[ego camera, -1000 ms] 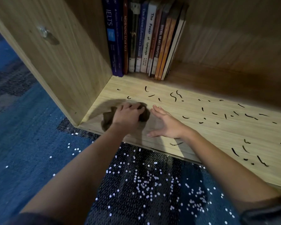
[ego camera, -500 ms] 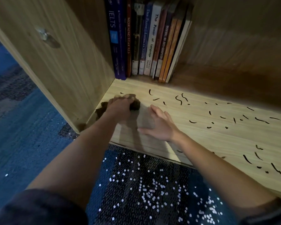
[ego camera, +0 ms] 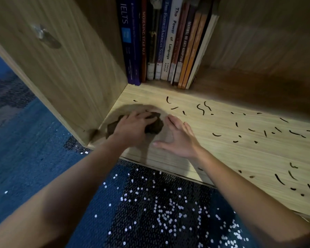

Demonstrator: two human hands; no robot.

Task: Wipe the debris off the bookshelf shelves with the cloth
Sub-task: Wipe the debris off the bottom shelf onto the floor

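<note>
We are at the left end of the bottom shelf, close to the corner where it meets the side panel. Our left hand lies over the brown cloth, fingers bent round the bunched fabric and pressing it onto the wood. Our right hand rests flat just beside the cloth, fingers straight and holding nothing; it looks like a brace.

We judge the wiping to be at an early stage. The patch around the cloth looks bare, but dark strands of debris lie scattered from in front of the books all the way to the right of the shelf.

The next move calls for a sweep to the right with firm pressure, and the flat hand is in the cloth's path, so it must lift or shift first. White specks dot the carpet below the shelf edge.
</note>
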